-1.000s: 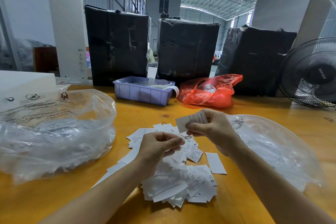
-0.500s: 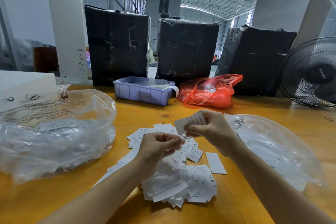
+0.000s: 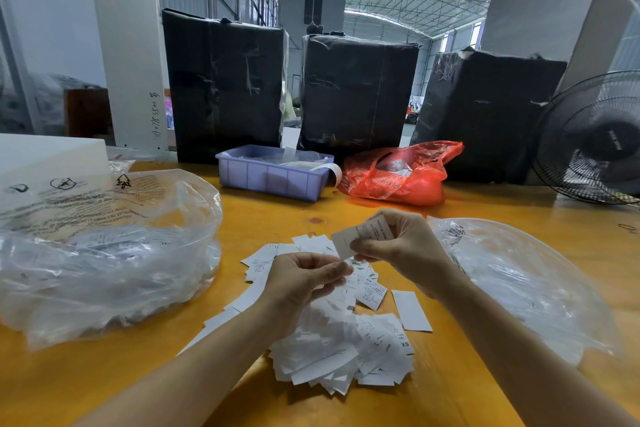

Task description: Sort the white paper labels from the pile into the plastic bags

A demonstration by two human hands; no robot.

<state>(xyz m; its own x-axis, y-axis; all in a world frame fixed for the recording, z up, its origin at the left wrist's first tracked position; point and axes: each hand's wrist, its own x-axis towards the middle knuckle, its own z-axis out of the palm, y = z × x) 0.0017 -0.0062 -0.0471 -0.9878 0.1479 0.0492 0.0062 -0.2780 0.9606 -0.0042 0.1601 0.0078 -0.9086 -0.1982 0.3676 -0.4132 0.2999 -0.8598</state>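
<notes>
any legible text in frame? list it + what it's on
"XS": a label in the label pile.
Handwritten digits down the white pillar: not reliably readable.
Print and symbols on the left plastic bag: too blurred.
Print on the label held in the right hand: too small.

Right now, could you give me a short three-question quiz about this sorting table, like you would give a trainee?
1. True or false: the right hand is pinching a single white label above the pile of labels.
2. Which thing lies directly to the right of the purple bin? A) the fan B) the red plastic bag C) a clear plastic bag
3. Fill in: clear plastic bags lie on both sides of the pile, and the fuller, puffed-up one is the ____ bag.

Key:
1. True.
2. B, the red plastic bag.
3. Left: the left clear bag bulges, while the right clear bag lies flatter.
</notes>
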